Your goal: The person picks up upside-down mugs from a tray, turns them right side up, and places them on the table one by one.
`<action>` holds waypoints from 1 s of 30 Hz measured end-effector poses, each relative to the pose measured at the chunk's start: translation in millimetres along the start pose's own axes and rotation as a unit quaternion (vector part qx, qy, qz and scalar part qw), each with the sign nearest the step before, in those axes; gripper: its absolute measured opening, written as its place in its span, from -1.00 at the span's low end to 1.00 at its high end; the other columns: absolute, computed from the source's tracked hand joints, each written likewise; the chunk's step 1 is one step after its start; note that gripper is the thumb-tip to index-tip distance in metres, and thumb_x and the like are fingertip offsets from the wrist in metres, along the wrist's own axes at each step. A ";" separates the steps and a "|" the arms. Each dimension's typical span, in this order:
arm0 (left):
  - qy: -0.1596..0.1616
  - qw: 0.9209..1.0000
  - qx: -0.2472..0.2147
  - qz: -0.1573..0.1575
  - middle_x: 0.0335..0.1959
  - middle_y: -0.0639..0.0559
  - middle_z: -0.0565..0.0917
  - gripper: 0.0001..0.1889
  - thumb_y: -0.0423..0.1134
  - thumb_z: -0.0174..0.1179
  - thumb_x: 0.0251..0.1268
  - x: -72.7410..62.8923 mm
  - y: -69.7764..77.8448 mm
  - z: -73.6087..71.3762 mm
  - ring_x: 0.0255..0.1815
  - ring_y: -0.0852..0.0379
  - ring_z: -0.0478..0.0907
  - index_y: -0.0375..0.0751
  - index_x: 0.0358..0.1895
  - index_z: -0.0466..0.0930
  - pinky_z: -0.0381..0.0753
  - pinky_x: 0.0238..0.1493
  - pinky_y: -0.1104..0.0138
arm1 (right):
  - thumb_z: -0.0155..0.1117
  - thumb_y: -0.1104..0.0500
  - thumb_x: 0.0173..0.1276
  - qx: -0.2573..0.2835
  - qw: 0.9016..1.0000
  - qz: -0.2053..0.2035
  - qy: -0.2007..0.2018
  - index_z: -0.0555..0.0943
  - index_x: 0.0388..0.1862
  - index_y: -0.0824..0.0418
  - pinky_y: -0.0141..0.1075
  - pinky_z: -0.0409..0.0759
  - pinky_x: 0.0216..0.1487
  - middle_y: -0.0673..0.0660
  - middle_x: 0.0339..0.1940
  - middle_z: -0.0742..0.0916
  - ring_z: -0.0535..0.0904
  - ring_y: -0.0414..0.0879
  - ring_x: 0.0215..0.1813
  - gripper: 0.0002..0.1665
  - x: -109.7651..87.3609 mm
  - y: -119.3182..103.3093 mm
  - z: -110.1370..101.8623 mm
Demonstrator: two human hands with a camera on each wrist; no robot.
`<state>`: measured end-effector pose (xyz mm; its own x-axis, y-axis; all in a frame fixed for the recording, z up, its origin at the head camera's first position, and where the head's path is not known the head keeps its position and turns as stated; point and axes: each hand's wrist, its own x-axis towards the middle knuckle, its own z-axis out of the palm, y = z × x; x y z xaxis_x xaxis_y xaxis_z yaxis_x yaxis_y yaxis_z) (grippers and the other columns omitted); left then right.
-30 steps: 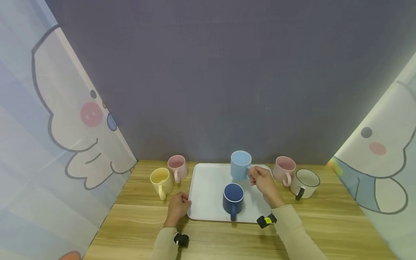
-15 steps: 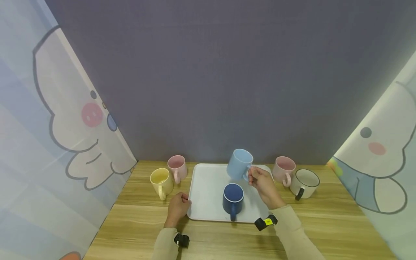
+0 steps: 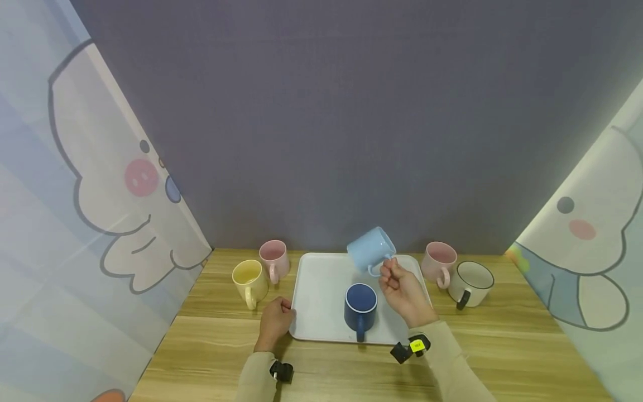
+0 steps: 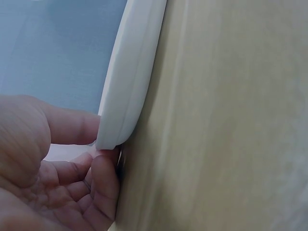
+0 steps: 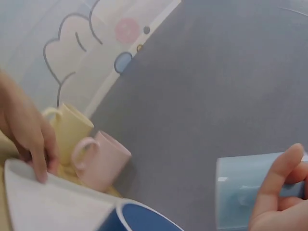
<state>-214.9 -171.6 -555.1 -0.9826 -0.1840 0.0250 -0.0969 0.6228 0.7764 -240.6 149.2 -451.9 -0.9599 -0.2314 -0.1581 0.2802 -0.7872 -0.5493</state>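
A light blue mug [image 3: 372, 249] hangs tilted over the back of the white tray [image 3: 316, 296], its mouth leaning toward the right. My right hand [image 3: 406, 290] grips it by the handle. In the right wrist view the mug [image 5: 243, 180] lies almost sideways beside my thumb and fingers. Upright on the tray stands a dark blue mug [image 3: 360, 315], handle toward me. At the tray's left edge, my left hand [image 3: 275, 322] pinches the rim. The left wrist view has the thumb above the tray rim [image 4: 130, 72] and curled fingers under it.
Left of the tray stand a yellow mug [image 3: 251, 285] and a pink mug [image 3: 274, 259]. To its right are another pink mug [image 3: 438, 262] and a white mug [image 3: 469, 285] with black rim and handle. A grey wall [image 3: 321, 139] rises behind the wooden table [image 3: 331, 374].
The light blue mug has gone from upright to strongly tilted and risen a little, as my right hand turned with it. My left hand, the tray and the other mugs have stayed put.
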 end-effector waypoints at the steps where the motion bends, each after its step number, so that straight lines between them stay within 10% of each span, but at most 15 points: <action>1: 0.001 1.000 0.001 0.000 -0.50 -0.01 0.60 -0.90 -0.39 0.29 0.15 0.0 0.0 0.2 -0.48 0.14 0.47 -0.33 -0.28 0.64 0.46 -0.41 0.30 | -0.22 0.05 0.66 0.029 0.999 0.003 -0.012 0.35 -0.21 0.10 -0.54 0.41 -0.29 -0.07 -0.41 0.52 0.40 -0.28 -0.38 -0.75 0.0 0.6 -0.1; 12: 0.009 1.000 0.002 0.000 -0.49 -0.01 0.60 -0.90 -0.37 0.29 0.16 1.2 0.7 0.0 -0.46 0.15 0.46 -0.33 -0.29 0.64 0.45 -0.39 0.29 | -0.25 0.02 0.65 0.300 0.948 0.026 -0.100 0.33 -0.29 0.18 -0.45 0.50 -0.29 0.09 -0.47 0.52 0.01 -0.29 -0.41 -0.65 -0.1 10.5 -4.2; 30: 0.007 1.000 0.000 -0.007 -0.50 -0.01 0.60 -0.89 -0.35 0.26 0.15 0.3 0.9 0.4 -0.48 0.14 0.46 -0.32 -0.29 0.63 0.44 -0.42 0.30 | -0.31 0.08 0.74 0.370 0.928 0.028 -0.028 0.37 -0.36 0.26 -0.40 0.50 -0.37 0.10 -0.54 0.51 0.43 -0.10 -0.47 -0.53 -4.1 14.1 -3.3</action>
<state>-215.3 -170.8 -554.6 -0.9788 -0.2036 0.0236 -0.1104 0.6206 0.7763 -232.7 140.9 -461.7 -0.9482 -0.2959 -0.1151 0.2740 -0.9458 0.1746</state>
